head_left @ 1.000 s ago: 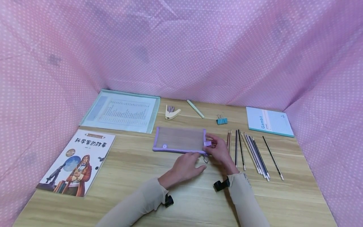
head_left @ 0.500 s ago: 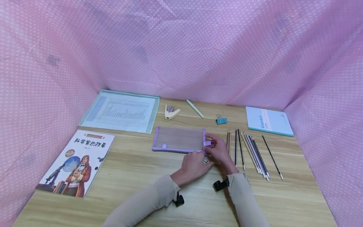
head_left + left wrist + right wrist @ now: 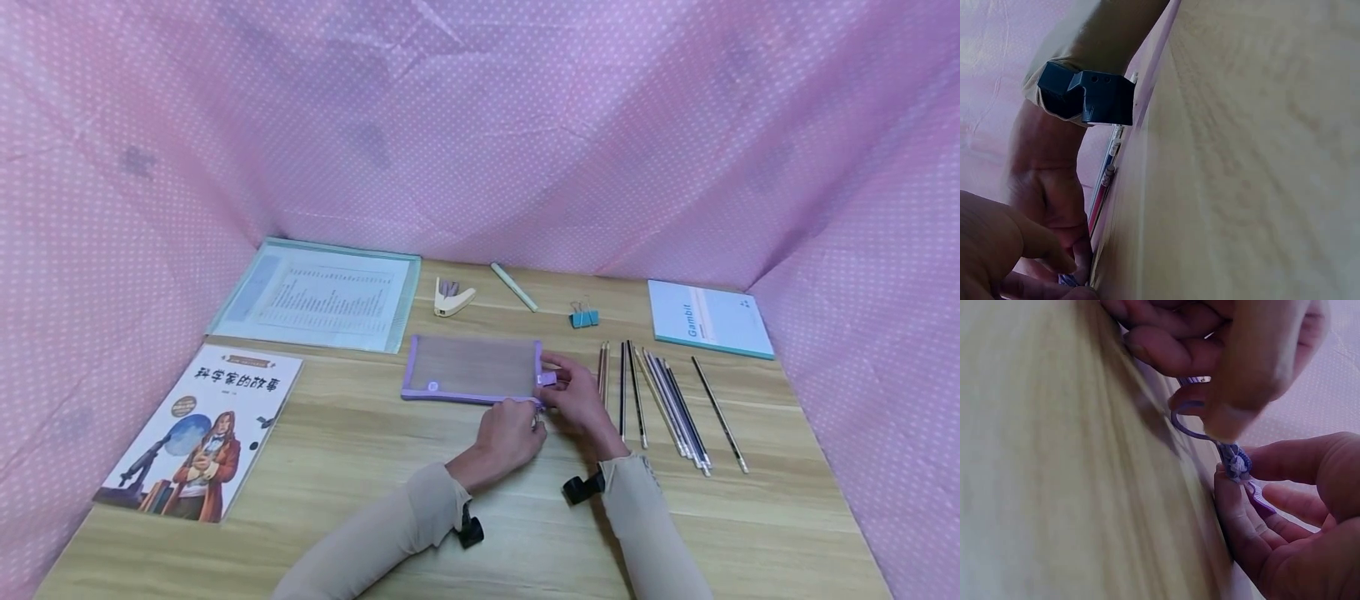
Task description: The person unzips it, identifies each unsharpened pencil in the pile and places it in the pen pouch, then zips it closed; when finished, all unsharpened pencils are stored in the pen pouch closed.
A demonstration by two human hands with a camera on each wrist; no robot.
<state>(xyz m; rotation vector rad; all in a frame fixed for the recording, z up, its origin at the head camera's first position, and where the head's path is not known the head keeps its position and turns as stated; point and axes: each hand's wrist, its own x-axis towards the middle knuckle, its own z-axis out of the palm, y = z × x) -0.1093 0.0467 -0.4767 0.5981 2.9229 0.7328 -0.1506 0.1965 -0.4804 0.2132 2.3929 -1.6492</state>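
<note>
A mesh zip pouch [image 3: 476, 367] with purple edging lies flat on the wooden table. At its near right corner, my left hand [image 3: 510, 433] pinches the zipper's ring pull [image 3: 1186, 430] between thumb and finger. My right hand [image 3: 577, 400] grips the same corner beside the purple tab [image 3: 547, 379]. The right wrist view has the end of the zipper [image 3: 1236, 464] pinched between the right thumb and a finger. Both hands meet low over the table in the left wrist view, where the fingers hide most of the pouch.
Several pencils [image 3: 671, 408] lie right of the right hand. Behind the pouch are a stapler [image 3: 453, 300], a pale green pen [image 3: 514, 287] and a teal binder clip [image 3: 584, 318]. A notebook [image 3: 708, 321] is back right; a document folder [image 3: 322, 292] and a book [image 3: 210, 433] lie left.
My left hand has moved right to the pouch's corner, and its fingers have closed on the zipper's ring pull. The right hand has kept its grip there.
</note>
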